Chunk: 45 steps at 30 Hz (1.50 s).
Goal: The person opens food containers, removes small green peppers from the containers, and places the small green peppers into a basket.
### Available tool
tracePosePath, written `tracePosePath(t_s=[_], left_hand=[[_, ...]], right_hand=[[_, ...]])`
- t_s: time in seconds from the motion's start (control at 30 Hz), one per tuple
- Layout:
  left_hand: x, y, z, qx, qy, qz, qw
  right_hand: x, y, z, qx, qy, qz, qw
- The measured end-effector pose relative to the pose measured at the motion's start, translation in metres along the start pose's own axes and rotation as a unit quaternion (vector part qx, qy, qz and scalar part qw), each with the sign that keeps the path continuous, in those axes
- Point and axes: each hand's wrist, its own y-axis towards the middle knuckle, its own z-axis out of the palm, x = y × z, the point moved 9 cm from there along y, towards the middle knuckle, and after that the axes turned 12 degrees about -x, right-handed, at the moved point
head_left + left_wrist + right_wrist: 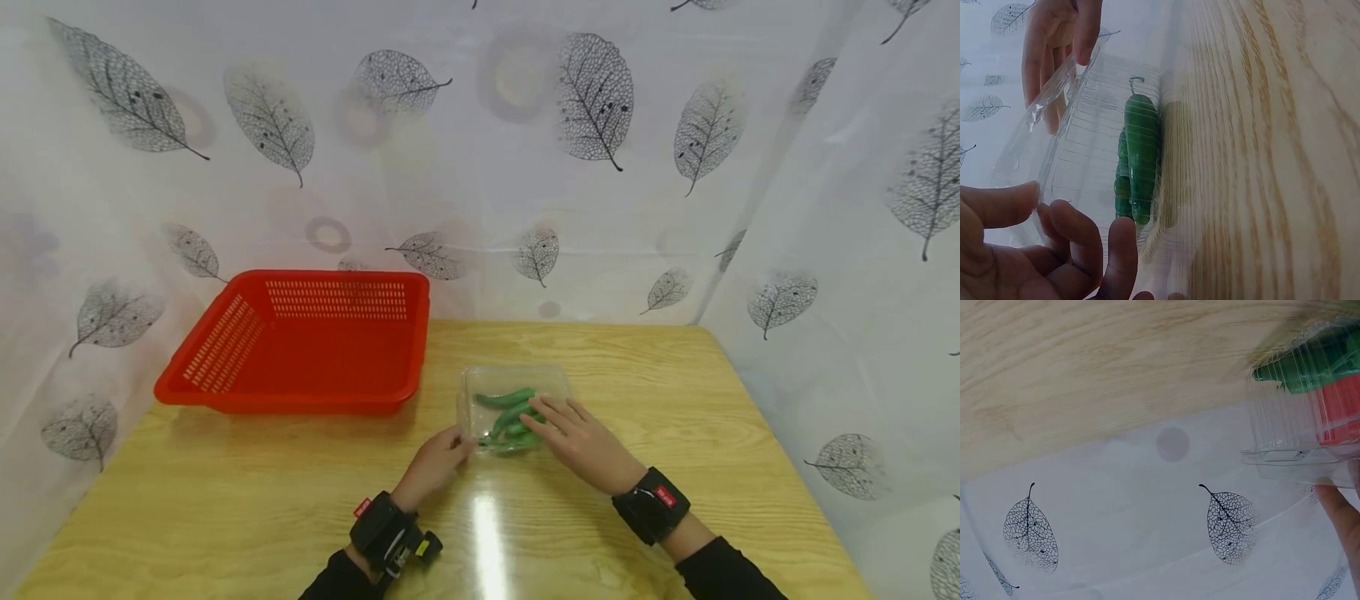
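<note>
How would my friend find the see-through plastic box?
On the yellow wood-grain table, look for the big red slotted plastic basket. To its right is a smaller rectangular box of clear plastic. Unlike the basket, it is see-through, with long green vegetables inside.

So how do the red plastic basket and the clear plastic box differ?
The red plastic basket is opaque and slotted; the clear plastic box is see-through. The basket is larger than the box. Long green peppers lie in the box; none show in the basket. Both are roughly rectangular plastic containers.
</note>
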Motion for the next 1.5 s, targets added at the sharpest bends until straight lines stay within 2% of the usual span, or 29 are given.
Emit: tracePosePath(t_s=[0.27,0.57,0.87,1.2,1.37,1.5], left_hand=[[-0.004,0.001,0.001,-0.007,0.015,0.013,0.9998],[-0.005,0.001,0.001,-0.022,0.034,0.014,0.9991],[-0.008,-0.001,-0.001,-0.036,0.053,0.028,0.9976],[-0.010,-0.003,-0.004,-0.052,0.074,0.040,0.9951],[-0.012,-0.002,-0.006,-0.061,0.081,0.046,0.9938],[-0.010,-0.003,-0.007,-0.061,0.080,0.041,0.9940]], right_hand=[[0.002,0.000,-0.004,0.010,0.006,-0.028,1.000],[0.002,-0.002,-0.004,0.025,0.004,-0.032,0.999],[0.001,0.004,-0.011,0.008,0.024,-0.040,0.999],[0.002,0.005,-0.011,0.014,0.020,-0.049,0.998],[-0.003,0.012,-0.020,-0.016,0.028,-0.050,0.998],[-0.004,0.012,-0.017,-0.023,0.025,-0.058,0.998]])
